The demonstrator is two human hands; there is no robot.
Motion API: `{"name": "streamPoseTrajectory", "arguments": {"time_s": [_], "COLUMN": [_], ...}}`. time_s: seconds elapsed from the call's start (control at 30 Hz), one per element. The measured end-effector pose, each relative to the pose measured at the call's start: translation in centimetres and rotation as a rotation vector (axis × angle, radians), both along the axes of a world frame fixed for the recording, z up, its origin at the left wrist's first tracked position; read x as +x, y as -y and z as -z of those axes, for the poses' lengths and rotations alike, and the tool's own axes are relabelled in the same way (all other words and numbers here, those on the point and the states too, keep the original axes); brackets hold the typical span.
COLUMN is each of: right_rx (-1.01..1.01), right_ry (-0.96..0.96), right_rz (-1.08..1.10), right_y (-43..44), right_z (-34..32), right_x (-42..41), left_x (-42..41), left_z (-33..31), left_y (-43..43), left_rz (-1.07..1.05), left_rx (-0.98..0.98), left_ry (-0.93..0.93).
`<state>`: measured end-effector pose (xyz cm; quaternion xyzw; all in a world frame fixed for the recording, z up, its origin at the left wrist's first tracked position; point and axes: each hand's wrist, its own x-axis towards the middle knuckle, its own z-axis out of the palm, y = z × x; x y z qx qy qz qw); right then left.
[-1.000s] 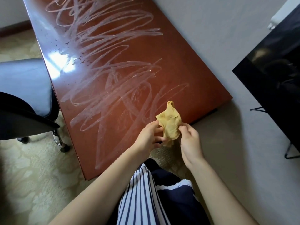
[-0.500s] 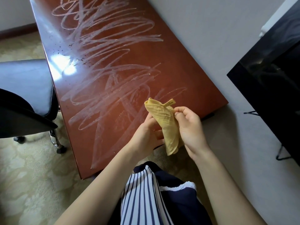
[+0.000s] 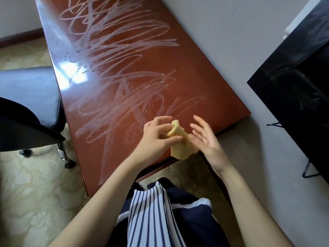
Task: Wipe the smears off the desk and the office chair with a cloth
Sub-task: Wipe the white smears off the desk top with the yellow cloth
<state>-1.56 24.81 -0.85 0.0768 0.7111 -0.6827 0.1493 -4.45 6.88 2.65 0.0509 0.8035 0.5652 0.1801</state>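
Note:
A glossy reddish-brown desk (image 3: 204, 82) runs away from me, its top covered in white scribbled smears (image 3: 121, 56). Over its near right corner my left hand (image 3: 156, 138) grips a crumpled yellow cloth (image 3: 179, 148), fingers curled round its upper part. My right hand (image 3: 204, 138) is beside the cloth with fingers spread and straight, its palm against the cloth's right side. A black office chair (image 3: 30, 93) stands at the desk's left side, its seat partly under the edge.
A black cabinet or screen (image 3: 299, 82) on thin metal legs stands at the right against the pale wall. Patterned beige carpet (image 3: 32, 193) covers the floor on the left. The chair's castors (image 3: 68, 164) sit near the desk's left edge.
The cloth was held up between both hands; now it is bunched lower in my left hand. My right hand has let go and spread its fingers.

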Motion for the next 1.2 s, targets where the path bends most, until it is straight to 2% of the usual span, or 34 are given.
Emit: {"name": "streamPoseTrajectory", "arguments": {"time_s": [0.1, 0.23, 0.33, 0.43, 0.57, 0.63, 0.8, 0.87, 0.93, 1.0, 1.2], "right_rx": [-0.045, -0.026, 0.155, 0.313, 0.679, 0.845, 1.188, 1.153, 1.024, 0.944, 0.902], "right_ry": [-0.088, -0.113, -0.158, -0.232, -0.331, -0.350, -0.420, -0.404, -0.335, -0.343, -0.542], "right_rz": [-0.138, -0.053, 0.122, 0.318, 0.544, 0.590, 0.410, 0.330, 0.237, 0.128, -0.131], "right_y": [0.8, 1.2, 0.3, -2.0, -5.2, -5.7, -3.2, -1.5, 0.5, 2.7, 7.3], "right_z": [0.5, 1.2, 1.8, 1.7, 1.8, 2.4, 4.9, 5.8, 6.4, 7.0, 7.8], "right_x": [0.5, 0.7, 0.1, -1.7, -5.5, -7.1, -9.0, -9.1, -8.6, -7.4, -2.2], "left_x": [-0.2, -0.5, -0.7, -0.4, 0.1, 0.4, 1.3, 1.7, 2.2, 2.9, 4.4], "left_z": [0.0, 0.1, 0.5, 0.4, 0.9, 1.3, 2.8, 3.6, 4.7, 5.9, 7.7], "left_y": [0.2, 0.2, 0.3, 0.8, 1.6, 1.8, 2.7, 3.4, 4.2, 5.0, 5.9], "left_rz": [0.096, 0.073, -0.028, -0.054, -0.037, -0.037, -0.012, 0.007, 0.067, 0.141, 0.133], "left_rx": [-0.047, -0.088, -0.140, -0.127, -0.192, -0.231, -0.424, -0.566, -0.734, -0.841, -0.930], "left_ry": [0.026, 0.056, -0.045, -0.038, -0.023, -0.010, -0.043, -0.069, -0.107, -0.113, -0.076]}}
